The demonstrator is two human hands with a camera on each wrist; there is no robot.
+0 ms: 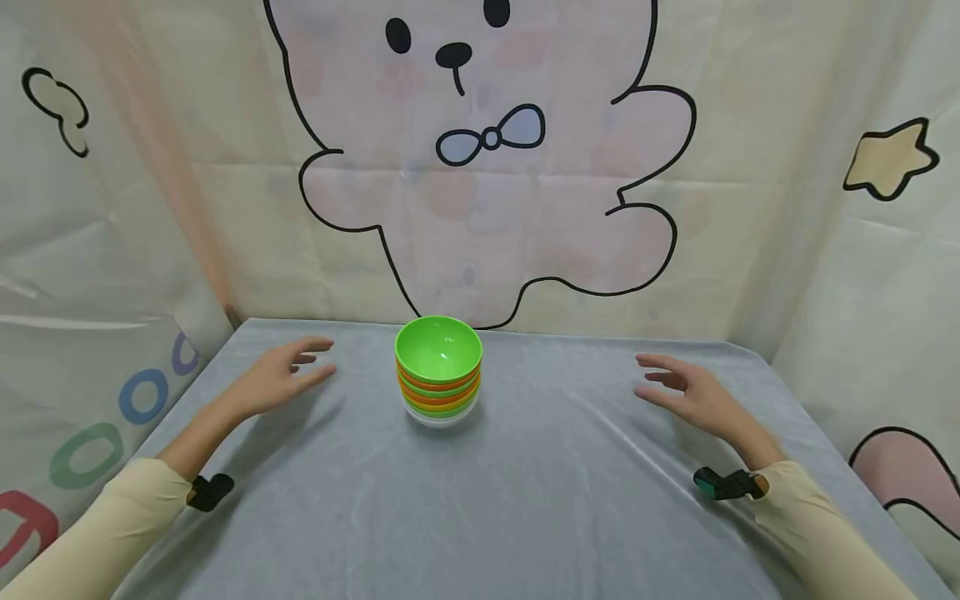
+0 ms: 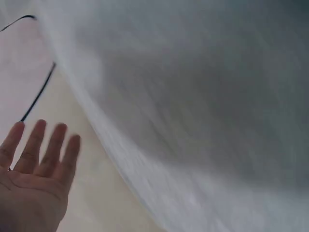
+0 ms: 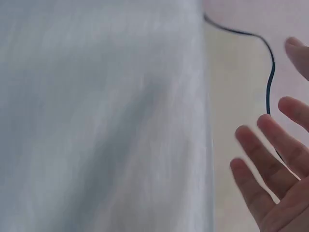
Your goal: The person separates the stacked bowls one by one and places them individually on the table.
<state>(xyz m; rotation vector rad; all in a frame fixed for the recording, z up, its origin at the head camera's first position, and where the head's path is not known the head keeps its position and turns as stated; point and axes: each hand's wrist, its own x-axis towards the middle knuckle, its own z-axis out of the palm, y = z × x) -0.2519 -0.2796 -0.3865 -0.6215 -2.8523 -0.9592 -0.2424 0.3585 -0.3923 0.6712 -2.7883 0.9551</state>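
A stack of nested bowls stands on the cloth near the table's far edge, bright green on top, with orange, yellow and green rims below and a white one at the bottom. To the left of the stack, my left hand hovers over the cloth with loosely extended fingers and holds nothing. My right hand is held out on the other side, farther from the bowls, its fingers apart and nothing in them. Both wrist views show bare palms, the left hand and the right hand, with no bowl in sight.
A grey-blue cloth covers the table. Behind its far edge hangs a pale curtain with a cartoon bear, and printed side curtains stand at left and right. Each wrist carries a small black camera.
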